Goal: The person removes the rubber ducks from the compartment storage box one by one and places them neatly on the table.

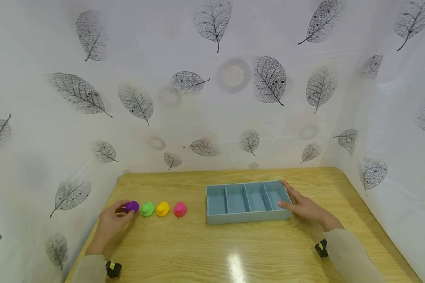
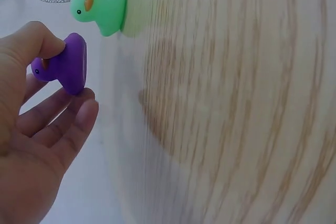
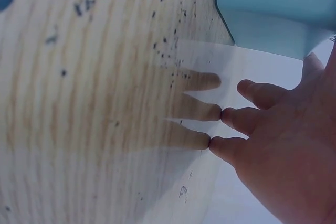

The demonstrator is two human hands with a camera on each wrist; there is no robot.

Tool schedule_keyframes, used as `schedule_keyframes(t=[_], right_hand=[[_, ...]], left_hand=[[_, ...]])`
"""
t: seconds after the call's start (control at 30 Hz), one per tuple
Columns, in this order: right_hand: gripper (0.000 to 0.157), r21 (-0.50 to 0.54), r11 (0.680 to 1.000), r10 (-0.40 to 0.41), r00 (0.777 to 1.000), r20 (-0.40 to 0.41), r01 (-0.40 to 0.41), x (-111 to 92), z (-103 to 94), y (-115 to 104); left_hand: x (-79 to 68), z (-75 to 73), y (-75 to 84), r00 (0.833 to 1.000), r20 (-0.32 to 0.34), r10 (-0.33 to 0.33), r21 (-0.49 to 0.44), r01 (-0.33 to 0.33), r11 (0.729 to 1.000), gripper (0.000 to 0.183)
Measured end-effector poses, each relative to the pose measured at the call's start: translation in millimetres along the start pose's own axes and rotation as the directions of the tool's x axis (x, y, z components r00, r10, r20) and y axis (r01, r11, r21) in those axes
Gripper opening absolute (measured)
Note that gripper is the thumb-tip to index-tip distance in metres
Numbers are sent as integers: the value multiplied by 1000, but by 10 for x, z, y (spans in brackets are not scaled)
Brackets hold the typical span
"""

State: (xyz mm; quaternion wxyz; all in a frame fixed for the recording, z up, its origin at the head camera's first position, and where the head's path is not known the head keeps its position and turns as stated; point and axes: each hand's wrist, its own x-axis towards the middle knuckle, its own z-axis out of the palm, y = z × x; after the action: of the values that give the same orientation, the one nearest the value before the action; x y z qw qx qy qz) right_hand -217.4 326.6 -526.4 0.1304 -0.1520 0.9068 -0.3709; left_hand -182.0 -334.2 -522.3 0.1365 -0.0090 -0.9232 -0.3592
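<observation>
My left hand pinches a purple rubber duck between thumb and fingers at the left end of a row of ducks. In the left wrist view its flat base shows a little above the tabletop. Right beside it stands a green duck, followed by a yellow duck and a pink duck. My right hand rests at the right end of a blue-grey tray, its thumb over the front right corner and its fingers extended along the end wall; some fingertips touch the table.
The tray has several compartments divided by thin walls, with bare floors showing. It stands on a wood-grain table right of the ducks. A white leaf-print curtain encloses the table at the back and sides.
</observation>
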Motion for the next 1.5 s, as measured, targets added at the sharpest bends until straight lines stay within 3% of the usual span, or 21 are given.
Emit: schedule_keyframes(t=[0.37, 0.7, 1.5], right_hand=[[89, 47, 999, -7, 1000, 20, 6, -4, -1, 29], [89, 54, 998, -8, 1000, 24, 6, -21, -10, 52], [89, 100, 995, -6, 999, 43, 2, -18, -8, 19]], left_hand=[[37, 27, -106, 996, 81, -25, 49, 21, 999, 41], [54, 28, -133, 984, 156, -88, 66, 78, 995, 45], [69, 34, -173, 984, 170, -51, 79, 38, 996, 42]])
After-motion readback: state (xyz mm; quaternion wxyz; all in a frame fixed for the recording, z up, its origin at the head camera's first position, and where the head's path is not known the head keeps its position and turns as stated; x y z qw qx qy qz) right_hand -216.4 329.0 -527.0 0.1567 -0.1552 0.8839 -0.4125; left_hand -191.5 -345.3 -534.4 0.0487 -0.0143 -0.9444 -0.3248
